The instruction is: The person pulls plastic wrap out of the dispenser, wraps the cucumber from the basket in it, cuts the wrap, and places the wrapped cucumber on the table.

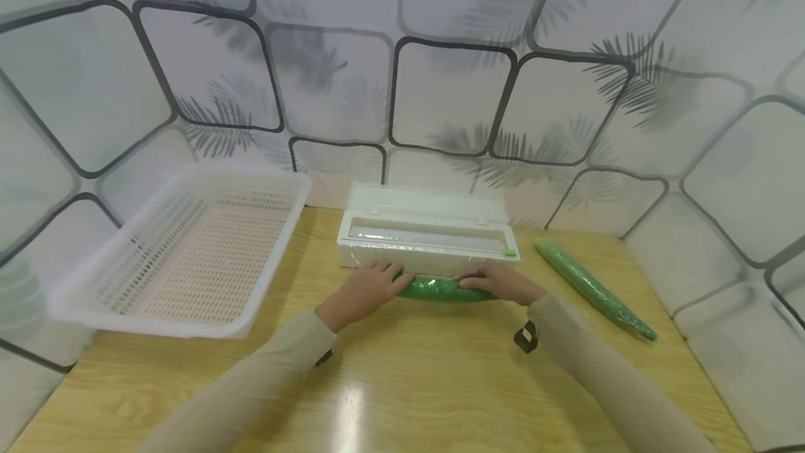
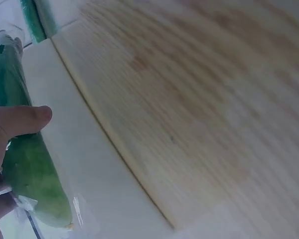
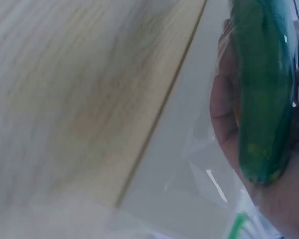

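Observation:
A green cucumber [image 1: 440,289] lies crosswise in front of the white cling film box [image 1: 428,257], glossy with clear film. My left hand [image 1: 367,292] holds its left part; the left wrist view shows the thumb [image 2: 27,119] across the cucumber [image 2: 35,174]. Toward the other end, my right hand [image 1: 499,282] grips it, with fingers [image 3: 225,107] curled behind the cucumber [image 3: 264,99] in the right wrist view. Clear film [image 3: 204,174] stretches between the cucumber and the box. The box lid [image 1: 428,203] stands raised at the back, and a green slider [image 1: 509,252] sits at the box's right end.
A second, film-wrapped cucumber [image 1: 594,289] lies slantwise on the wooden table [image 1: 415,383] to the right. On the left stands a white plastic basket [image 1: 277,264] with a slotted bottom. Patterned wall covering [image 1: 453,96] rises behind and on both sides.

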Action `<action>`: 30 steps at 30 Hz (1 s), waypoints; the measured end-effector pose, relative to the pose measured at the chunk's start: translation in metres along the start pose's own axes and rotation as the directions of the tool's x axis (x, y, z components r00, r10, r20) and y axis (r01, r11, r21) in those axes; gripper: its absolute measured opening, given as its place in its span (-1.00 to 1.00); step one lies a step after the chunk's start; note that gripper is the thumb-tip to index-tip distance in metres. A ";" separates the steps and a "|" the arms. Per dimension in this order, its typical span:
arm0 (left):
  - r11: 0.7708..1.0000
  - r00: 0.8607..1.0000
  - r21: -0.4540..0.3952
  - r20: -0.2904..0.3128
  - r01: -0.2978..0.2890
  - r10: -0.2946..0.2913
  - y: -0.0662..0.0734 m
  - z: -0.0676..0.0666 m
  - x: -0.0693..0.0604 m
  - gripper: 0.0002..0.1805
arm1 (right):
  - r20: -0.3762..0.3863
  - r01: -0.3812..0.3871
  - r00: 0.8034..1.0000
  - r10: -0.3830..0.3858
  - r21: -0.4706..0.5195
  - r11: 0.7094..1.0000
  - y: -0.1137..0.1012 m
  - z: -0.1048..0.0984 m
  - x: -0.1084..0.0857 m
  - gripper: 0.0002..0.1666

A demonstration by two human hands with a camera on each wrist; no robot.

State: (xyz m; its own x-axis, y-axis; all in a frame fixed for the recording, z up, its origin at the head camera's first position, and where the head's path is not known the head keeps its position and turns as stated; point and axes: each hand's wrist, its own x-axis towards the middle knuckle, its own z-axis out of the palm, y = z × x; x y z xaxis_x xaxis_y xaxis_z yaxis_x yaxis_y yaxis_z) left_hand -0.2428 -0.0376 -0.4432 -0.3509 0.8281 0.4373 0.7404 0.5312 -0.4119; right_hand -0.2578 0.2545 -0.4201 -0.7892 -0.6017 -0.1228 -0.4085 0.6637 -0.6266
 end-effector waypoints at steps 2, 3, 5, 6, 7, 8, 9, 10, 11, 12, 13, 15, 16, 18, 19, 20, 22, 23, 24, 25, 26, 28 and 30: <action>0.999 1.000 -0.048 -0.002 0.025 -0.025 0.002 0.001 0.000 -0.59 | -0.031 0.001 1.000 -0.003 -0.047 0.999 -0.004 0.002 -0.001 -0.60; 0.997 0.999 -0.074 0.002 0.038 -0.038 0.003 0.001 -0.001 -0.60 | -0.056 0.005 0.998 -0.009 -0.072 0.997 -0.007 0.003 -0.002 -0.61; 0.991 0.998 -0.121 0.024 0.065 -0.062 0.004 0.002 -0.001 -0.58 | -0.138 0.023 0.990 -0.042 -0.136 0.991 -0.013 0.006 -0.004 -0.63; 0.986 0.996 -0.144 0.041 0.081 -0.076 0.004 0.002 0.000 -0.57 | -0.196 0.035 0.978 -0.069 -0.175 0.984 -0.015 0.008 -0.006 -0.64; 0.982 0.994 -0.160 0.060 0.098 -0.089 0.004 0.002 0.000 -0.57 | -0.253 0.057 0.960 -0.115 -0.227 0.972 -0.018 0.010 -0.007 -0.65; 0.978 0.991 -0.172 0.080 0.117 -0.104 0.004 0.002 0.000 -0.56 | -0.305 0.081 0.936 -0.176 -0.299 0.951 -0.019 0.012 -0.007 -0.65; 0.974 0.988 -0.183 0.100 0.134 -0.117 0.004 0.001 0.001 -0.56 | -0.346 0.105 0.905 -0.246 -0.380 0.919 -0.020 0.014 -0.008 -0.63; 0.969 0.984 -0.197 0.120 0.152 -0.130 0.004 0.001 0.002 -0.56 | -0.375 0.125 0.869 -0.323 -0.465 0.876 -0.021 0.017 -0.008 -0.60; 0.962 0.979 -0.211 0.141 0.174 -0.146 0.003 0.001 0.002 -0.56 | -0.384 0.137 0.835 -0.394 -0.548 0.825 -0.021 0.020 -0.008 -0.56; 0.955 0.974 -0.224 0.159 0.195 -0.162 0.003 0.001 0.003 -0.55 | -0.377 0.147 0.805 -0.459 -0.622 0.769 -0.021 0.023 -0.007 -0.52; 0.947 0.970 -0.240 0.170 0.212 -0.174 0.003 0.001 0.003 -0.55 | -0.357 0.152 0.783 -0.510 -0.684 0.713 -0.020 0.026 -0.007 -0.48; 0.931 0.965 -0.276 0.179 0.239 -0.194 0.002 0.002 0.003 -0.53 | -0.319 0.148 0.773 -0.549 -0.750 0.645 -0.018 0.032 -0.006 -0.41; 0.922 0.963 -0.298 0.178 0.248 -0.201 0.002 0.003 0.003 -0.54 | -0.305 0.141 0.779 -0.547 -0.765 0.628 -0.017 0.035 -0.005 -0.39; 0.911 0.964 -0.327 0.163 0.253 -0.209 0.001 0.006 0.003 -0.55 | -0.299 0.111 0.799 -0.522 -0.780 0.616 -0.014 0.039 -0.005 -0.35; 0.906 0.966 -0.340 0.153 0.251 -0.210 0.001 0.007 0.003 -0.56 | -0.302 0.099 0.806 -0.509 -0.779 0.619 -0.014 0.041 -0.005 -0.35; 0.901 0.966 -0.352 0.145 0.252 -0.213 0.001 0.007 0.003 -0.56 | -0.306 0.093 0.811 -0.499 -0.774 0.626 -0.013 0.042 -0.005 -0.35; 0.887 0.966 -0.384 0.133 0.255 -0.220 0.000 0.008 0.003 -0.56 | -0.314 0.090 0.815 -0.487 -0.763 0.641 -0.013 0.044 -0.005 -0.35; 0.877 0.965 -0.402 0.132 0.262 -0.228 -0.001 0.008 0.003 -0.54 | -0.318 0.090 0.815 -0.484 -0.756 0.648 -0.013 0.045 -0.005 -0.36; 0.863 0.962 -0.424 0.136 0.274 -0.238 -0.002 0.007 0.003 -0.52 | -0.323 0.092 0.816 -0.480 -0.747 0.658 -0.013 0.045 -0.005 -0.36; 0.849 0.957 -0.443 0.146 0.289 -0.250 -0.003 0.006 0.002 -0.48 | -0.327 0.093 0.817 -0.476 -0.739 0.667 -0.013 0.046 -0.005 -0.37; 0.830 0.951 -0.465 0.157 0.308 -0.266 -0.004 0.006 0.002 -0.43 | -0.329 0.093 0.819 -0.470 -0.732 0.675 -0.013 0.046 -0.005 -0.38; 0.794 0.935 -0.494 0.192 0.355 -0.299 -0.007 0.004 0.001 -0.34 | -0.331 0.089 0.828 -0.452 -0.720 0.689 -0.013 0.047 -0.004 -0.40; 0.752 0.907 -0.506 0.248 0.422 -0.342 -0.010 0.002 -0.002 -0.27 | -0.330 0.087 0.836 -0.439 -0.709 0.700 -0.013 0.048 -0.004 -0.41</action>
State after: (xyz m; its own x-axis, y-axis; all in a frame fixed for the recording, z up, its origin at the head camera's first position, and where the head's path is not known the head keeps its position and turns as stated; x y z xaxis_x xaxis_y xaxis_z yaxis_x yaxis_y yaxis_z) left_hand -0.2503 -0.0439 -0.4415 -0.7131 0.6136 0.3391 0.6992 0.6582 0.2792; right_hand -0.2272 0.2271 -0.4484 -0.6318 -0.6474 0.4262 -0.6798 0.7270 0.0965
